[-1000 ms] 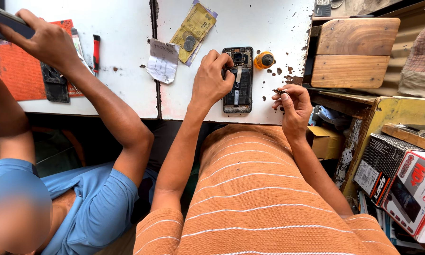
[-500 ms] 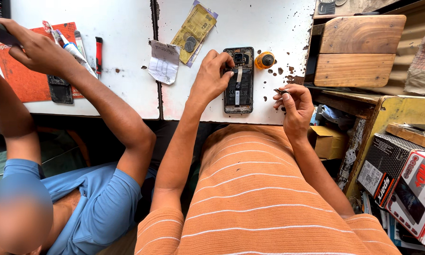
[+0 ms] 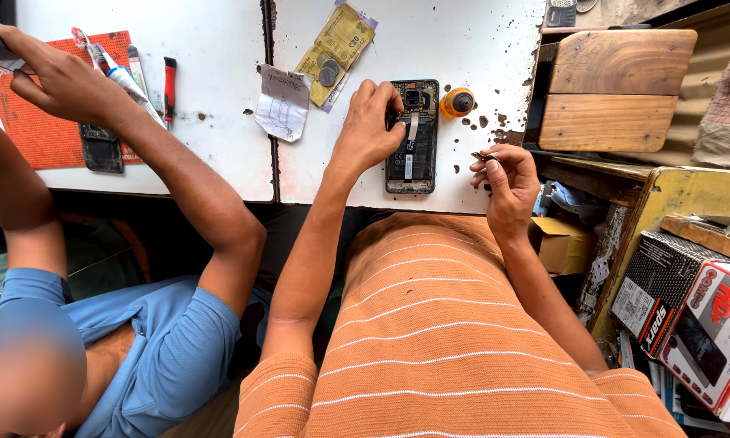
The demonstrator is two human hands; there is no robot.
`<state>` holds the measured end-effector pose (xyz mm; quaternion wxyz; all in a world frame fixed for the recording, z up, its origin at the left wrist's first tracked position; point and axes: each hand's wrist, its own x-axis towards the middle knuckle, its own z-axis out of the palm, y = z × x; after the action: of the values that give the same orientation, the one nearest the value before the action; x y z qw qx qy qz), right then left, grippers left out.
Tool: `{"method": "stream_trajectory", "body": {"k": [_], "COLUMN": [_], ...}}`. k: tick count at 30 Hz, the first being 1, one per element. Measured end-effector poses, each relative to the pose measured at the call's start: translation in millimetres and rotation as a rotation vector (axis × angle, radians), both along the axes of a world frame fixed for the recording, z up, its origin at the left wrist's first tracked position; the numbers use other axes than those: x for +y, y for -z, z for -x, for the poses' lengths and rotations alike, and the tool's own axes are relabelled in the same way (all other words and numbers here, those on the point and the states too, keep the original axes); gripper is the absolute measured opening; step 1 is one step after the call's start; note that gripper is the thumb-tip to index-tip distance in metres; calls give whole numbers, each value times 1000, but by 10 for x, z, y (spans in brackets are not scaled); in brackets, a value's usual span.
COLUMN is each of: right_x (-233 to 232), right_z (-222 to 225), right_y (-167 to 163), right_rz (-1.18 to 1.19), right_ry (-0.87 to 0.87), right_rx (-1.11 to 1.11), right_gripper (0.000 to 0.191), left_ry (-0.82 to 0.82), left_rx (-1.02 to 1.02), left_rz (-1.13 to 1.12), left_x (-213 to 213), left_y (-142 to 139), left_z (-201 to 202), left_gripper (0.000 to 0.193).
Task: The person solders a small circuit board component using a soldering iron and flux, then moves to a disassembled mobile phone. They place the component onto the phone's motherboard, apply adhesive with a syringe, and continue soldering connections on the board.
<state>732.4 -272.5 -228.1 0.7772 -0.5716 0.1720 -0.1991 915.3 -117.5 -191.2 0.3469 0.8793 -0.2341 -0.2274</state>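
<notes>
Phone [image 3: 412, 138] unmoved under left hand [image 3: 370, 130]; right hand [image 3: 504, 174] still pinching.

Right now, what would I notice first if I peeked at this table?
Probably the opened black phone with its back off in the middle of the white table, with the person's left hand resting on it. Their right hand pinches a tiny dark part beside it. A small round orange bottle sits by the phone's top.

Both arms outstretched (right hand [image 3: 503, 174] pinched)
</notes>
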Motion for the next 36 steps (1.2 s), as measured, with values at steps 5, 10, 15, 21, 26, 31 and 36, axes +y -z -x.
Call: {"method": "stream_trajectory", "body": {"k": [5,10,15,21,26,31,36], "right_x": [-9,-21,-24,-23,-17,-12,4], "right_z": [38,56,40,-13,-45,-65,-102], "right_y": [75,113,104,37,4,23,-2], "right_rz": [-6,-12,-10,-8,-4,-15,-19], "right_ry": [-4,-1,-1,-3,-3,-2,4], "right_rx": [-1,2,0,4,15,21,21], "right_gripper": [8,8,8,9,10,9,9], "left_ry": [-51,-141,-201,-194,-204,-238,-283], "left_rx": [-30,-37,-106,-13,-44,-43,16], "left_rz": [38,49,66,216,259,289,321], "left_x": [11,-9,-51,90,162,150,180], "left_y": [108,188,202,77,24,56,62], "left_z": [47,85,124,132,211,227,221], "left_gripper": [25,18,18,20,26,25,24]}}
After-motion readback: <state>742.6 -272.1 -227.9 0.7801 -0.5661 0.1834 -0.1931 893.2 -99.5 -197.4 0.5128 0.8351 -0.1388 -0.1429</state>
